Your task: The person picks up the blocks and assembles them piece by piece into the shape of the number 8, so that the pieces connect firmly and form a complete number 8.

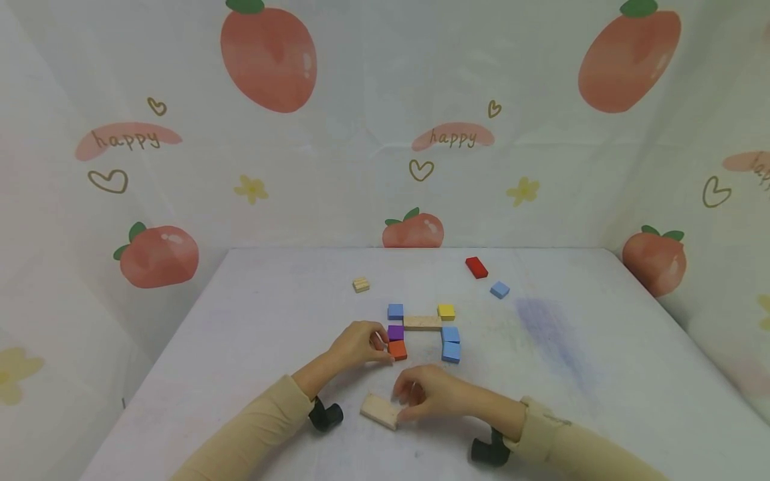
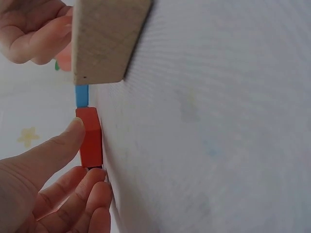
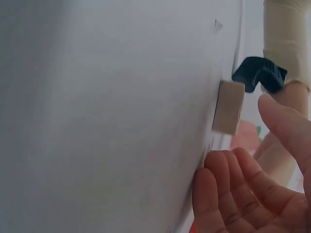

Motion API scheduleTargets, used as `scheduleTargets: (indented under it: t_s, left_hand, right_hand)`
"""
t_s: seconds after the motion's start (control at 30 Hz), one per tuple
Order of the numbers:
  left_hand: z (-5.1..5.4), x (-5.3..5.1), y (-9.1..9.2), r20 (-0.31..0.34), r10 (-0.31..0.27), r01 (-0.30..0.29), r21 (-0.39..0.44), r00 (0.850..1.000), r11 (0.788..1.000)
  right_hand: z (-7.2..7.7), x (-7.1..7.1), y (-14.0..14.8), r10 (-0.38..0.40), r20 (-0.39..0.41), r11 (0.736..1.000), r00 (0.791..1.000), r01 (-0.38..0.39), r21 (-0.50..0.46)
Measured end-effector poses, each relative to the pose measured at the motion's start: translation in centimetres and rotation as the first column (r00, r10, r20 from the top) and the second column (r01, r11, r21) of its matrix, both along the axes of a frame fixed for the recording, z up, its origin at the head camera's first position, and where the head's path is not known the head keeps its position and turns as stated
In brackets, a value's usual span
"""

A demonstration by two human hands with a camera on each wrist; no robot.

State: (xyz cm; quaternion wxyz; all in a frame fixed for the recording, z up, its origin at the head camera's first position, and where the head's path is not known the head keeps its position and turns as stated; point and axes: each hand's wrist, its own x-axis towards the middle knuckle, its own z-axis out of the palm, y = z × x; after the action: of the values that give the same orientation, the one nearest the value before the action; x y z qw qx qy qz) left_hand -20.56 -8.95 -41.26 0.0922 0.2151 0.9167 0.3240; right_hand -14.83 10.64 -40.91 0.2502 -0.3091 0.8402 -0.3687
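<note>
My left hand (image 1: 359, 344) is at the near left corner of a block layout. Its thumb touches a red block (image 1: 397, 350), and its curled fingers reach round beside it, near the purple block (image 1: 395, 332). In the left wrist view, thumb and fingers frame the red block (image 2: 91, 138). Closer to me lies a pale wooden plank (image 1: 379, 411), flat on the table. Just right of it hovers my right hand (image 1: 439, 394), fingers loosely bent. The right wrist view shows a gap between that hand's fingers and the plank (image 3: 228, 108).
The layout also has a blue block (image 1: 395, 311), a yellow block (image 1: 446, 312), a wooden crosspiece (image 1: 422, 323) and two blue blocks (image 1: 451, 343) on the right. Farther back lie a small wooden piece (image 1: 361, 285), a red block (image 1: 477, 268) and a blue one (image 1: 500, 290).
</note>
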Motion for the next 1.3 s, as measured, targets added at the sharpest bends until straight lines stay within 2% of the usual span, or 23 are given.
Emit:
scheduleTargets:
  t_s: [0.17, 0.53, 0.87, 1.3]
  left_hand:
    - [-0.1, -0.1, 0.0, -0.004, -0.003, 0.003, 0.000, 1.000, 1.000]
    - [-0.1, -0.2, 0.0, -0.010, -0.013, 0.013, 0.001, 1.000, 1.000]
    - [-0.1, -0.1, -0.1, -0.004, 0.001, -0.001, -0.013, 1.000, 1.000]
    - [-0.3, -0.1, 0.0, -0.017, -0.008, 0.008, -0.005, 1.000, 1.000]
  right_hand:
    - [0.2, 0.2, -0.7, 0.003, 0.019, 1.000, 1.000, -0.003, 0.030]
    - [0.4, 0.3, -1.5, 0.013, -0.028, 0.996, 1.000, -0.011, 0.085]
    - [0.5, 0.6, -1.7, 0.003, -0.059, 0.991, 0.998, 0.004, 0.130]
    - [0.2, 0.0, 0.3, -0.068, -0.091, 0.992, 0.994, 0.077, 0.096]
